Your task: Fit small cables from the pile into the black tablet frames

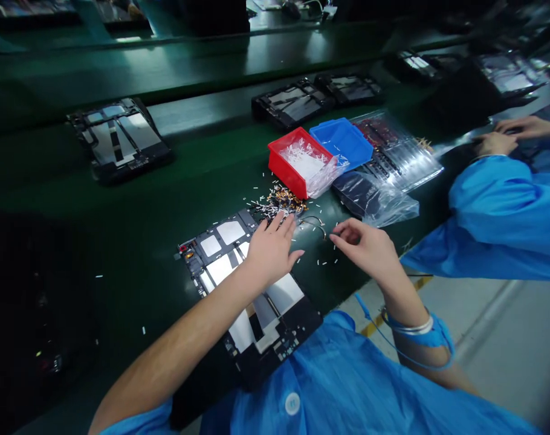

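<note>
My left hand (272,248) has its fingers stretched out, the tips at the edge of a pile of small connector parts (281,202) in white and gold. Beneath that hand and forearm lies an opened tablet (216,266), its silver battery plates and black circuit strips exposed. To the right, my right hand (363,241) is pinched, thumb against index finger; whatever may be between the tips is too small to make out. Close to those fingertips lies a thin cable (318,223) with small ends, running from the pile.
Behind the pile stand a red bin (287,172) of white strips and a blue bin (342,145). A plastic bag (388,202) and a clear tray (393,151) lie to their right. Other opened tablets (121,139) sit further back. A co-worker's blue sleeve (506,211) reaches in at right.
</note>
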`<state>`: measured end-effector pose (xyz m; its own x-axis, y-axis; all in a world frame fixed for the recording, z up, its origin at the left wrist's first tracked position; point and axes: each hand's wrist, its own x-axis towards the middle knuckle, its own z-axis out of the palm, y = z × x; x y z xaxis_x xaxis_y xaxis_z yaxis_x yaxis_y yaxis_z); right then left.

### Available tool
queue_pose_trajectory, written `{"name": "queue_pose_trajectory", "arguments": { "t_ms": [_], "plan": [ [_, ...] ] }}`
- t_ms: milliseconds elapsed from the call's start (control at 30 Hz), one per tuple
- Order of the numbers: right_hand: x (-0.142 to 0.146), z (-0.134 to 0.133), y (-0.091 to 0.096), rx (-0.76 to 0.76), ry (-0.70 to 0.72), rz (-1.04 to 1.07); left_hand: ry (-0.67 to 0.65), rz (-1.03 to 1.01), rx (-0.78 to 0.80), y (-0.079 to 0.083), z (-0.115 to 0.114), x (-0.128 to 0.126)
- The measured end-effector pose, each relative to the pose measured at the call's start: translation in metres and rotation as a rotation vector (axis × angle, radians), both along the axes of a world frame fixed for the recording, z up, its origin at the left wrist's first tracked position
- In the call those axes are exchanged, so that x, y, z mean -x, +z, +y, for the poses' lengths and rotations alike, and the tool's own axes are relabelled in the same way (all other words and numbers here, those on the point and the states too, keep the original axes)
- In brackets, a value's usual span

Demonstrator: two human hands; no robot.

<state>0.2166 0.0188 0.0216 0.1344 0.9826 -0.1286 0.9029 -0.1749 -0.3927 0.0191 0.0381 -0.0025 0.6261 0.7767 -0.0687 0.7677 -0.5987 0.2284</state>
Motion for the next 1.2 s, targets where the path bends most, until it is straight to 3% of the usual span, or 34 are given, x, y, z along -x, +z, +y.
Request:
{"name": "queue_pose_trajectory", "arguments": {
  "t_ms": [167, 300, 500, 700, 1033, 1200],
  "plan": [
    [0.018, 0.039, 0.004, 0.084, 0.19, -0.307, 0.003, 0.009, 0.008, 0.001, 0.0, 0.0],
    [0.023, 0.06, 0.009, 0.233, 0.309, -0.387, 0.015, 0.001, -0.004, 0.0, -0.001, 0.001],
    [0.013, 0.04, 0.01, 0.325, 0.269, -0.361, 0.023, 0.057, 0.036, 0.002, -0.001, 0.0],
    [0.006, 0.017, 0.005, 0.302, 0.213, -0.261, 0.025, 0.101, 0.044, 0.006, -0.002, 0.001],
    [0.015, 0.016, 0.002, 0.274, 0.161, -0.394, 0.017, 0.096, 0.027, 0.003, -0.002, -0.001],
    [0.015, 0.014, 0.002, 0.238, 0.145, -0.325, 0.014, 0.081, 0.031, 0.002, -0.001, 0.001]
  ]
}}
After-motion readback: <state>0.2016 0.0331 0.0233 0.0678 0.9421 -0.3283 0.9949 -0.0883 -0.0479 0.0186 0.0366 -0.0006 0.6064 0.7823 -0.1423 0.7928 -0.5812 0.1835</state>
